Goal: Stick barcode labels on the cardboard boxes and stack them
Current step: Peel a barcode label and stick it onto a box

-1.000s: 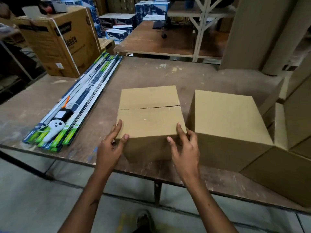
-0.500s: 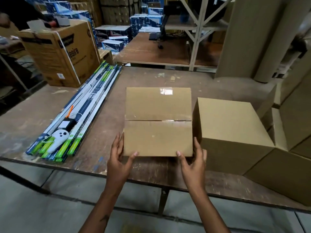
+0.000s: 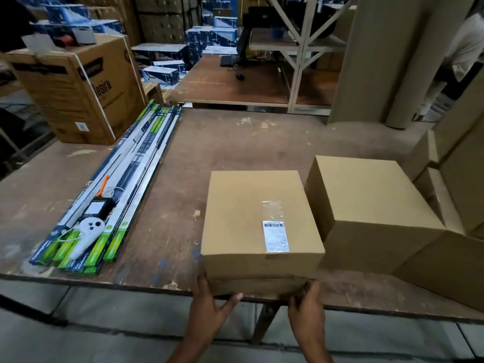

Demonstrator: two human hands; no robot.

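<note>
A plain cardboard box (image 3: pixel 243 218) stands at the near edge of the wooden table (image 3: pixel 235 148). Its upper face carries a white barcode label (image 3: pixel 275 236) under a strip of clear tape. My left hand (image 3: pixel 209 307) holds the box's lower left corner, thumb under the front edge. At the lower right corner my right hand (image 3: pixel 305 306) grips it with curled fingers. A second plain cardboard box (image 3: pixel 366 203) sits right beside it on the right, touching or nearly so.
Long green and blue tube cartons (image 3: pixel 112 195) lie on the left of the table, with a white handheld device (image 3: pixel 87 235) on them. A large printed carton (image 3: pixel 78 85) stands at the back left. More cardboard boxes (image 3: pixel 461 179) pile up at the right.
The box has been tipped over toward me: the taped seam face turned away and the labelled face now points up. Both hands slid down to its lower front corners.
</note>
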